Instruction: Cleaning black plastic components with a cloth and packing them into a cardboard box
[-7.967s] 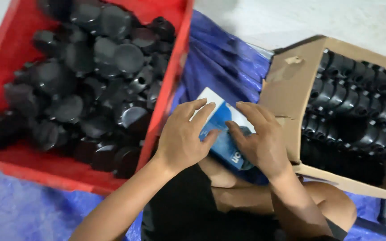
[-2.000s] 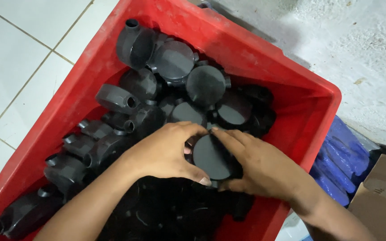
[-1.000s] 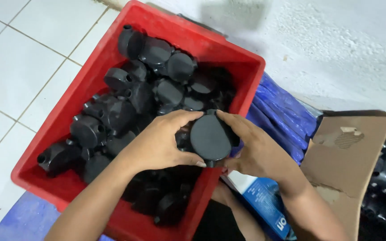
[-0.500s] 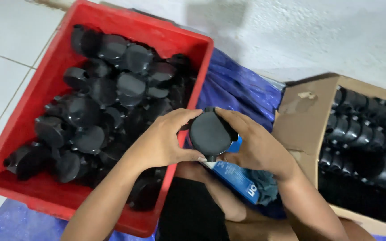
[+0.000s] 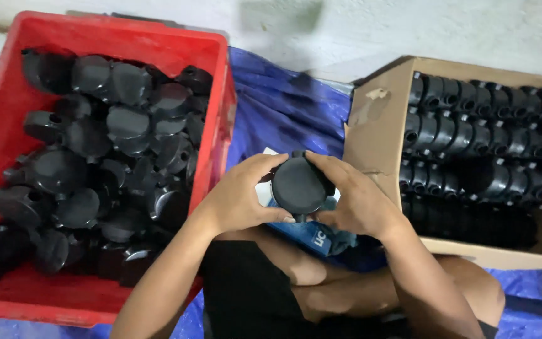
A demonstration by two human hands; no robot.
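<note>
Both hands, left hand (image 5: 239,201) and right hand (image 5: 356,201), are still gripping the round black fitting (image 5: 298,186), now carried out of the red crate (image 5: 217,113), over the lap beside the cardboard box (image 5: 377,132).

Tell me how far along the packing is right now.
Done: cardboard box already holds neat rows of black parts. In hand: left hand and right hand grip one round black part. Left: red crate is full of loose ones.
</note>
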